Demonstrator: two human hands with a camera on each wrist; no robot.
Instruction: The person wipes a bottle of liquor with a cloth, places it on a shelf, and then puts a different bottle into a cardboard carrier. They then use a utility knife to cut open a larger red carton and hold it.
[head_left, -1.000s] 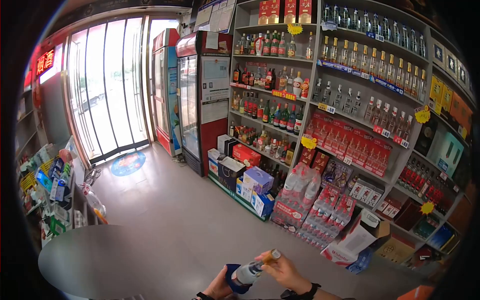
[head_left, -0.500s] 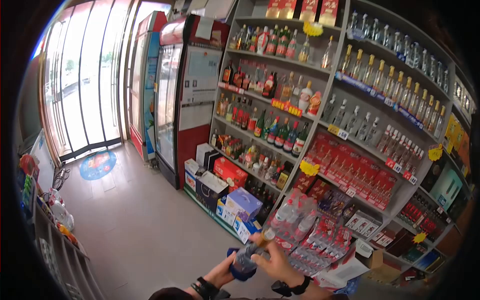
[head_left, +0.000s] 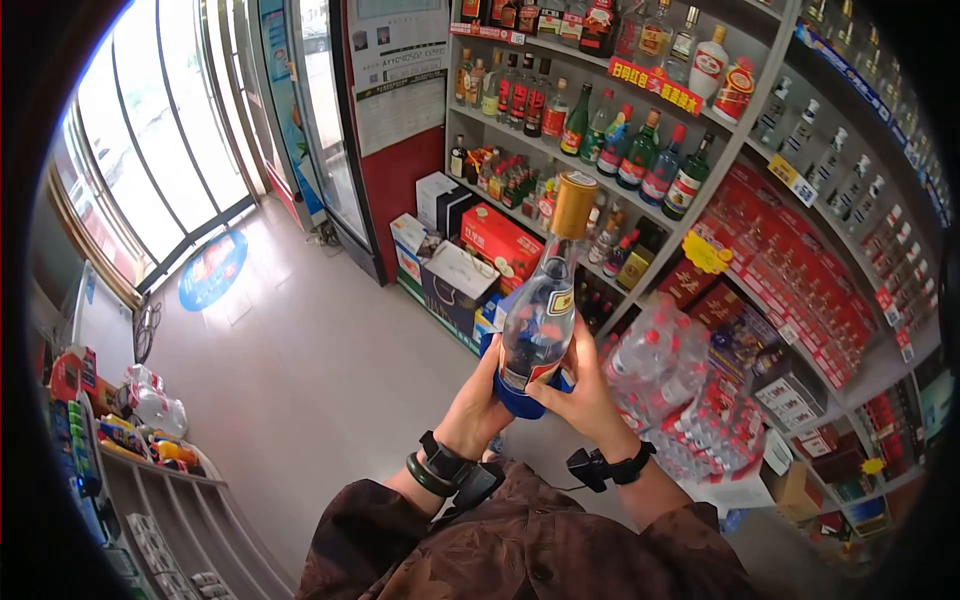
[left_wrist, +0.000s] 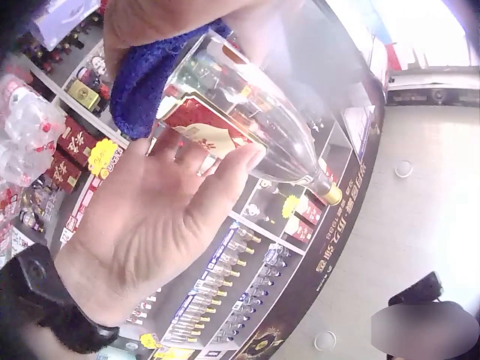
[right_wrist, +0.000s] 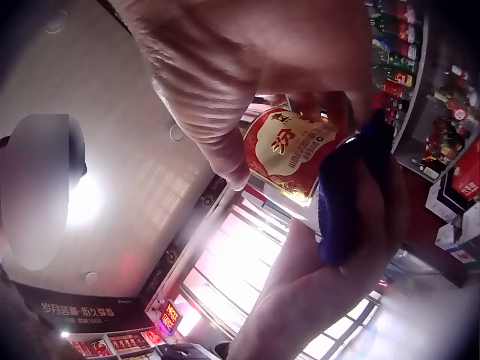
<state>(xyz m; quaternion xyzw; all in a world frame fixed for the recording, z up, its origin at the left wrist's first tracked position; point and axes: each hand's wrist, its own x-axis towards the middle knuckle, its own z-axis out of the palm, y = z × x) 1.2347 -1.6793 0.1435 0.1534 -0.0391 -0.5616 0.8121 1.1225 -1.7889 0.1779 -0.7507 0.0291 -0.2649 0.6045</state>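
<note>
A clear glass bottle (head_left: 541, 325) with a gold cap (head_left: 573, 205) is held between both hands, cap end up and tilted. The left hand (head_left: 472, 405) holds a dark blue cloth (head_left: 519, 402) round the bottle's base; this cloth (left_wrist: 142, 84) also shows in the left wrist view. Fingers and thumb of the right hand (head_left: 590, 392) grip the lower part of the bottle from the other side. In the right wrist view a red and cream label (right_wrist: 289, 150) faces the camera, below the right hand (right_wrist: 247, 60), with the left hand (right_wrist: 311, 292) beneath.
Shelves of bottles (head_left: 640, 160) stand ahead and to the right. Cartons (head_left: 458, 280) line the shelf foot, with shrink-wrapped bottles (head_left: 700, 415) to the right. A fridge (head_left: 325, 120) and barred glass door (head_left: 150, 120) are ahead left; a grey rack (head_left: 190, 515) is lower left.
The bottle and both hands have risen and come closer to the head camera. The right hand has moved from the neck and cap to the lower bottle. The head view has tilted down.
</note>
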